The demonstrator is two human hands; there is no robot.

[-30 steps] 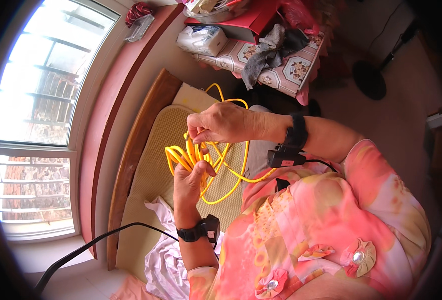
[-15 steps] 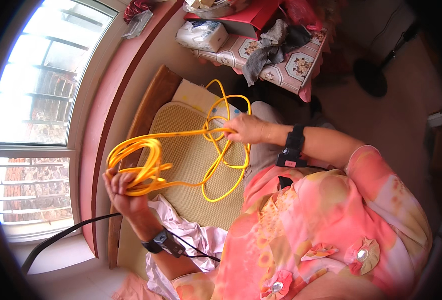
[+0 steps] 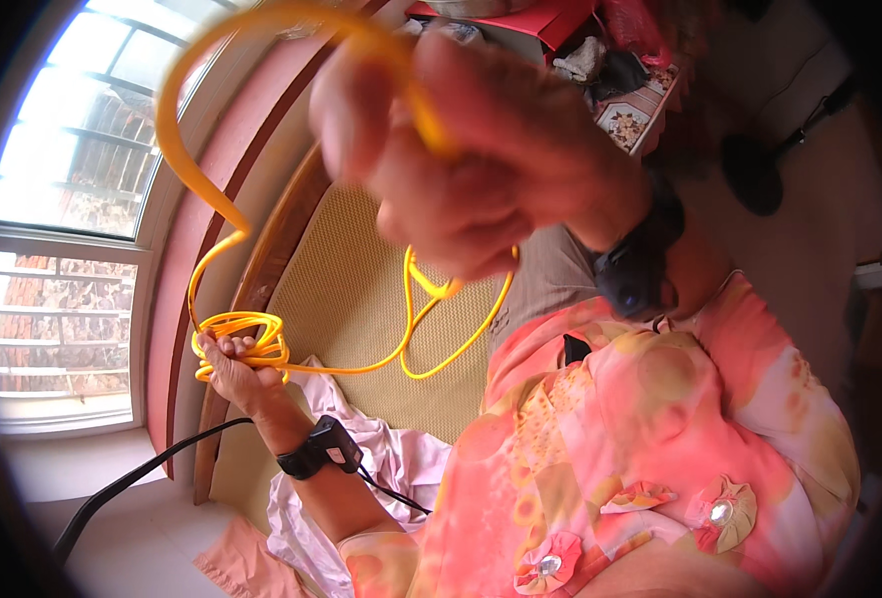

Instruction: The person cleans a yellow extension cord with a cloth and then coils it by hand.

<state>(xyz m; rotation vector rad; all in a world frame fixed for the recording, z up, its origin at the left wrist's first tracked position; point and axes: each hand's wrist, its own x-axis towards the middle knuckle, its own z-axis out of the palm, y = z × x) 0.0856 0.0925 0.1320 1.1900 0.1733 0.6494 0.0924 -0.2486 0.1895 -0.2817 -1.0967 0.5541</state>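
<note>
My left hand point(image 3: 239, 371) is closed round a coiled bundle of yellow cable point(image 3: 251, 327) over the left side of the seat. Raised close to the camera, my right hand point(image 3: 461, 159) is blurred, its fingers pinched on a length of the same cable. From there the cable arches up and left, then drops to the coil. More of it leaves the coil to the right and lies in loose loops on the woven seat mat point(image 3: 346, 289); my right hand hides part of those loops.
A wooden seat edge point(image 3: 261, 264) runs beside the window sill wall point(image 3: 186, 299). Pale pink cloth point(image 3: 381, 448) lies by my left forearm. A patterned table point(image 3: 640, 120) with a grey cloth and red items stands at the back. A black cable point(image 3: 132, 478) curves at lower left.
My right hand has risen from over the mat toward the camera, drawing the cable into a high arc. The left hand with the coil has shifted slightly left.
</note>
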